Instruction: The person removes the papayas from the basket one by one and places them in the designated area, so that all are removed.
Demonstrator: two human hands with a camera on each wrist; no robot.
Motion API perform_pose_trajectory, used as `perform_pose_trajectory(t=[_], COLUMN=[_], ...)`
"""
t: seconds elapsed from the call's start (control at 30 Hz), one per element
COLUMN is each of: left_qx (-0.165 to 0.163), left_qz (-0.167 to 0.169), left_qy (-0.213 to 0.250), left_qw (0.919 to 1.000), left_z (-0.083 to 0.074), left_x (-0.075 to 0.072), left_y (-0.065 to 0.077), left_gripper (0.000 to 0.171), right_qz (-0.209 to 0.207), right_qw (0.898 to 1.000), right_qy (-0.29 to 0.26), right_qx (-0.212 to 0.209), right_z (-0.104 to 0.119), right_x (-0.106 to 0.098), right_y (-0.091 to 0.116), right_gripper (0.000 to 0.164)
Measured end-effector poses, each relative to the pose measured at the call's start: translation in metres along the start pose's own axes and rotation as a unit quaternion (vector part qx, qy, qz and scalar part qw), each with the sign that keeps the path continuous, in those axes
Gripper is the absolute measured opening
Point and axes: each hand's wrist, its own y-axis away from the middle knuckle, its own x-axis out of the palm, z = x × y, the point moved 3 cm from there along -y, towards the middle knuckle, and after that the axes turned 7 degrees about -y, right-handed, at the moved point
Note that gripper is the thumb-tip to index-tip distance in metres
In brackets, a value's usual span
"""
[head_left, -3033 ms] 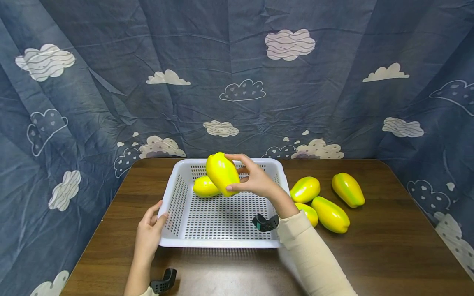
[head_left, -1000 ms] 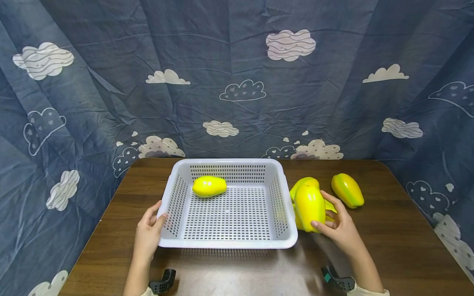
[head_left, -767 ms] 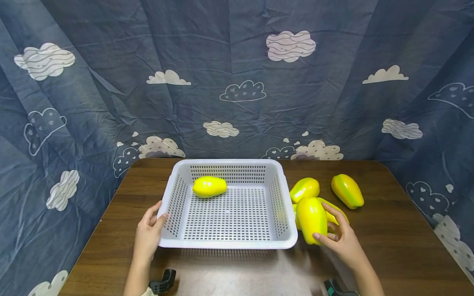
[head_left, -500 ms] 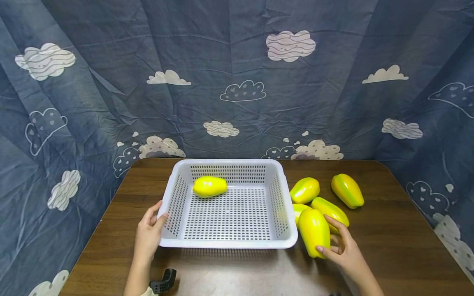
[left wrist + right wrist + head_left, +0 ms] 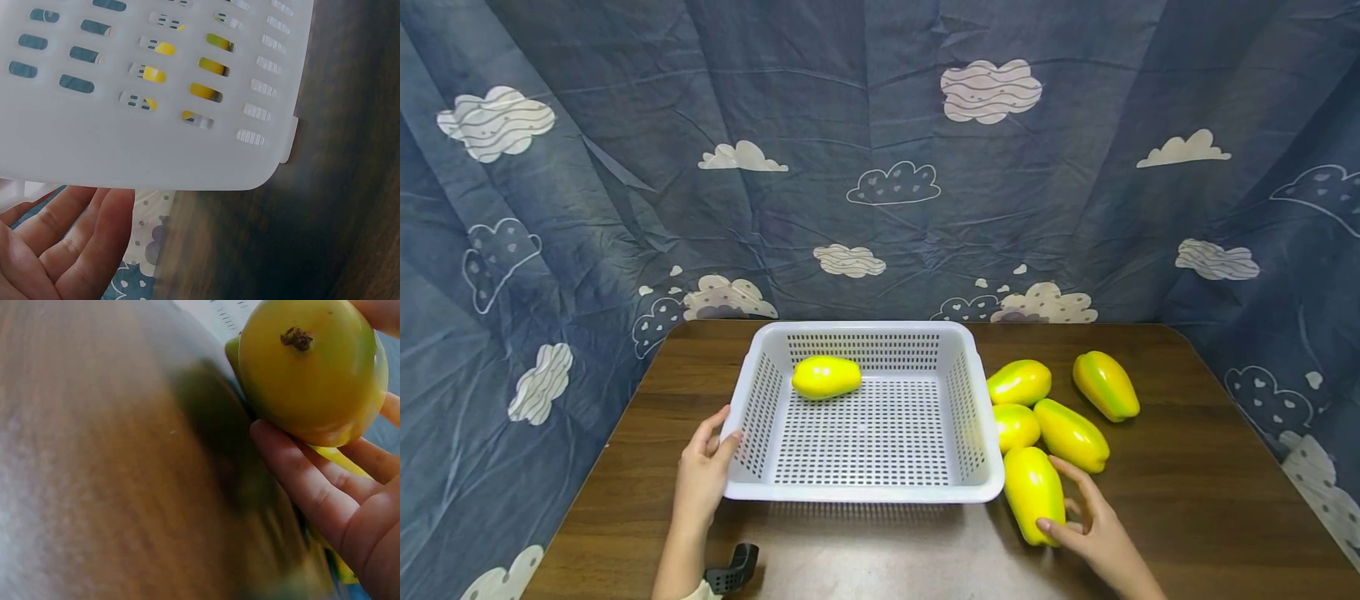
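My left hand [image 5: 702,467] grips the left rim of a white perforated plastic basket [image 5: 861,493], thumb inside and fingers outside. In the left wrist view its fingers [image 5: 94,237] show beneath the basket's rim [image 5: 150,169]. At the basket's front right corner, my right hand [image 5: 1093,529] holds a glossy yellow papaya [image 5: 1034,496] between thumb and fingers. The right wrist view shows the brown stem end of this papaya [image 5: 312,375], with fingers [image 5: 312,487] around its side. One more papaya [image 5: 827,377] lies inside the basket, at the back left.
To the right of the basket, papayas lie on the brown wooden table [image 5: 1210,500]: one at the back [image 5: 1019,382], one by the basket wall [image 5: 1017,428], a greener papaya [image 5: 1071,435] and a farther papaya [image 5: 1106,386]. A blue cloud-print curtain [image 5: 880,225] hangs behind.
The right hand has carried the papaya from above the basket out to the right, then down toward the table's front. The left hand stays on the basket rim.
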Motion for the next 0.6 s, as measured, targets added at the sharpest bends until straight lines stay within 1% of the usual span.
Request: perform_pose_trajectory(t=[0.13, 0.2, 0.33, 0.47, 0.6], left_qx=[0.0, 0.0, 0.001, 0.002, 0.004], left_qz=[0.0, -0.001, 0.0, 0.001, 0.002], left_qy=[0.002, 0.001, 0.004, 0.008, 0.011], left_qw=[1.0, 1.0, 1.0, 1.0, 0.9999], left_z=[0.0002, 0.0003, 0.0006, 0.0009, -0.0001], left_x=[0.0004, 0.0005, 0.0005, 0.0005, 0.0006], left_y=[-0.0004, -0.0006, -0.0005, -0.0003, -0.0001], left_gripper=[0.041, 0.041, 0.041, 0.041, 0.041], right_qz=[0.001, 0.0, -0.008, -0.014, -0.016], right_qw=[1.0, 0.999, 0.999, 0.997, 0.994], right_qy=[-0.003, -0.003, 0.019, 0.068, 0.11], right_qx=[0.03, 0.039, 0.049, 0.035, 0.009], right_z=[-0.0062, -0.0087, -0.0108, -0.0095, -0.0072], right_x=[0.0008, 0.0008, 0.0008, 0.0008, 0.0009], right_y=[-0.0001, -0.0003, -0.0013, -0.0028, -0.0037], right_gripper=[0.075, 0.076, 0.076, 0.075, 0.074])
